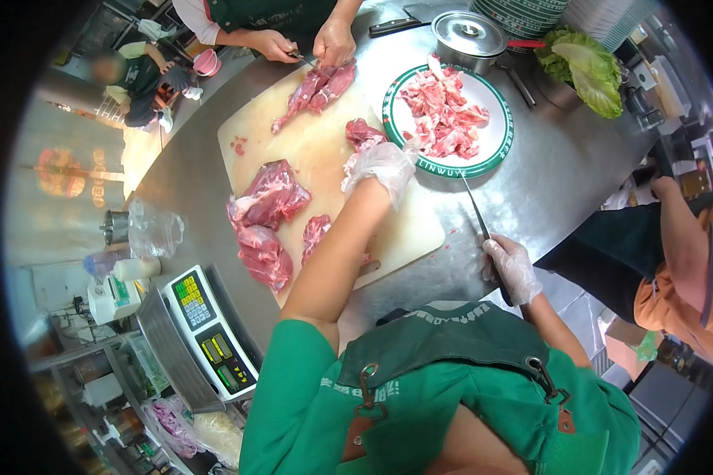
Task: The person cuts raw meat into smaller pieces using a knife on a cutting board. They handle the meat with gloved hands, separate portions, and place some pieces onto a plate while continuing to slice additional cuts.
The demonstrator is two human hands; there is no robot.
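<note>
My left hand (386, 169), in a clear plastic glove, reaches across the cutting board (404, 237). It lies against a piece of raw red meat (365, 132), close to the plate's rim; its fingers are mostly hidden. The green-rimmed white plate (493, 145) holds a heap of pale pink meat trimmings (442, 113). At the right, my gloved right hand (512, 270) grips a knife (478, 211), its blade pointing away from me towards the plate. Larger cuts of raw meat (273, 193) rest on the board's left side, and a smaller piece (316, 234) lies beside my left forearm.
Across the board, a co-worker's hands (336, 41) work a blade at a leg-shaped cut (318, 89). A lidded steel pot (469, 38), stacked bowls (517, 21) and lettuce (588, 71) stand far right. A digital scale (211, 329) is at left. Another person (683, 255) stands at right.
</note>
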